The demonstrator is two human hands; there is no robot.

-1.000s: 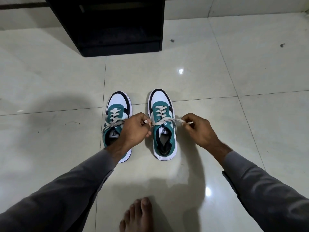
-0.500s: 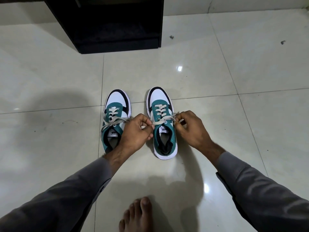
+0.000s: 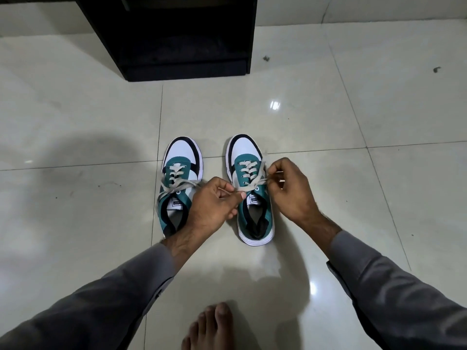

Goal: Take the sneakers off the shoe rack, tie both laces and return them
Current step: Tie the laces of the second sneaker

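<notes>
Two teal, white and black sneakers stand side by side on the tiled floor, toes pointing away from me. The left sneaker (image 3: 180, 173) has a tied-looking bow of grey lace across its tongue. Over the right sneaker (image 3: 249, 168), my left hand (image 3: 214, 205) pinches one end of its grey lace (image 3: 252, 186) at the tongue's left side. My right hand (image 3: 288, 188) pinches the other end at the right side, with a loop of lace rising by the eyelets. My left forearm covers the left sneaker's heel.
The black shoe rack (image 3: 177, 36) stands on the floor straight ahead, beyond the sneakers. My bare foot (image 3: 209, 327) rests at the bottom centre. Glossy pale floor tiles (image 3: 366, 109) spread on all sides, with small dark specks at the far right.
My hands have come closer together over the right sneaker. The lace, stretched wide a second ago, is now folded into a loop at the right hand. The sneakers have not moved.
</notes>
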